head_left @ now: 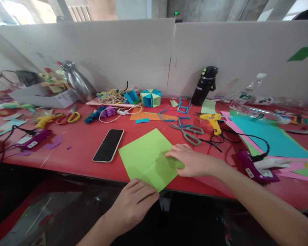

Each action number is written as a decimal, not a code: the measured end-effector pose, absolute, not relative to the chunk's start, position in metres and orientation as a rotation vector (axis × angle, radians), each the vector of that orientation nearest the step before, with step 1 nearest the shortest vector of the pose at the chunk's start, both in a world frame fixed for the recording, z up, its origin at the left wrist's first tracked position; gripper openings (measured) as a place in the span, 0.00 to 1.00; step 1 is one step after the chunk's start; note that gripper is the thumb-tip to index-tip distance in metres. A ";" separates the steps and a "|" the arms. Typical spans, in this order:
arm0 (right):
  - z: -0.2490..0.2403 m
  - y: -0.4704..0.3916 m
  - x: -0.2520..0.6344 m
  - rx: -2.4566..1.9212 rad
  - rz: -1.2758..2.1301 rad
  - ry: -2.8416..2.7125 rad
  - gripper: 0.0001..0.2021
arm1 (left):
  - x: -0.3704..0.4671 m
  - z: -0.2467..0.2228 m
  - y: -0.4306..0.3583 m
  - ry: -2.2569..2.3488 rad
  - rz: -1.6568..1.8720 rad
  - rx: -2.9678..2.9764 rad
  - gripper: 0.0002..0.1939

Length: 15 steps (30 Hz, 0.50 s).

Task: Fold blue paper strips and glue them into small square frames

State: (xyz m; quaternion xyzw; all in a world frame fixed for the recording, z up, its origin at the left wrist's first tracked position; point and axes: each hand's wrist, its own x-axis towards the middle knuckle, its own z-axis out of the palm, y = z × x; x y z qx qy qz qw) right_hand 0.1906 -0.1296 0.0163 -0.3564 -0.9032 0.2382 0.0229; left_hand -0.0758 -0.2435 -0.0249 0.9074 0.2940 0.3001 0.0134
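Observation:
A square sheet of light green paper (pixel 143 153) lies turned like a diamond at the front of the red table, with a faint crease across its lower part. My left hand (pixel 136 203) is closed on its near edge, fingers curled and the thumb out of sight. At the right corner my right hand (pixel 188 160) is closed on the paper, its index finger stretched over the surface. A phone (pixel 108 146) with a dark screen rests left of the sheet. Grey-handled scissors (pixel 191 132) lie just beyond my right hand, beside a yellow glue gun (pixel 212 122).
Folded blue paper strips (pixel 166 118) and a blue-and-green paper model (pixel 151 98) sit farther back. A black bottle (pixel 204 85) leans against the white partition (pixel 118 54). Purple power strips (pixel 256 169) stand on both sides. Blue sheets (pixel 269 136) cover the right of the red table (pixel 79 136).

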 end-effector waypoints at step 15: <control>0.042 -0.114 0.159 -1.089 0.877 -3.115 0.24 | -0.084 -0.012 -0.223 0.879 0.871 2.533 0.14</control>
